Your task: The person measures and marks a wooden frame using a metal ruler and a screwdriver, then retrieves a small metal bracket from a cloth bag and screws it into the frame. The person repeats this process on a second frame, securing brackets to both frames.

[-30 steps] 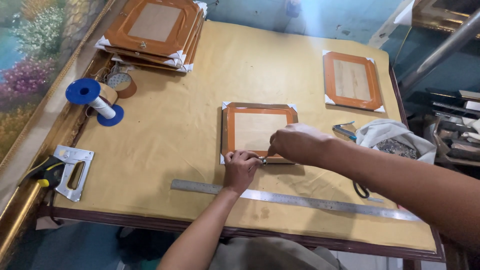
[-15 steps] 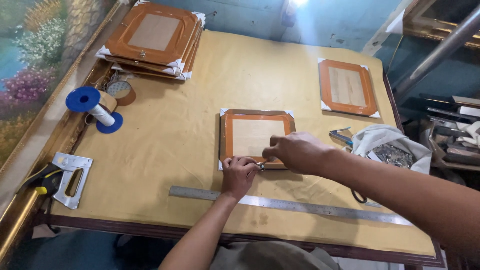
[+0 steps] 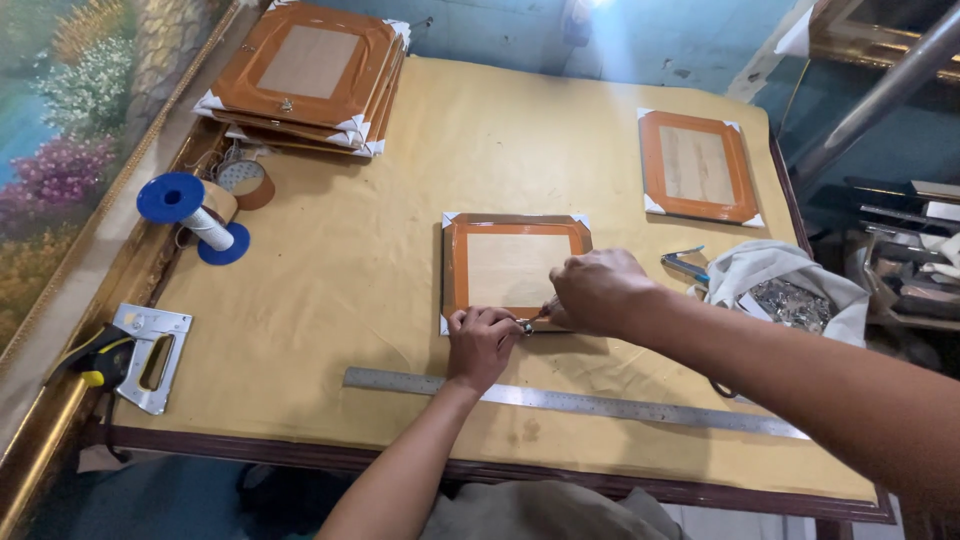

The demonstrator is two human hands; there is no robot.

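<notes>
Head view: we see little changed from half a second ago, only the scene sliding slightly lower in the picture. Our left hand (image 3: 482, 338) still presses on the near edge of the wooden frame (image 3: 512, 268) at centre, fingers curled together on a small metal fitting (image 3: 525, 326). Our right hand (image 3: 598, 291), arm reaching in from the lower right, grips a small tool (image 3: 547, 308) tipped toward that fitting. Below lies a steel ruler (image 3: 600, 404); at upper left sits a stack of frames (image 3: 305, 75).
</notes>
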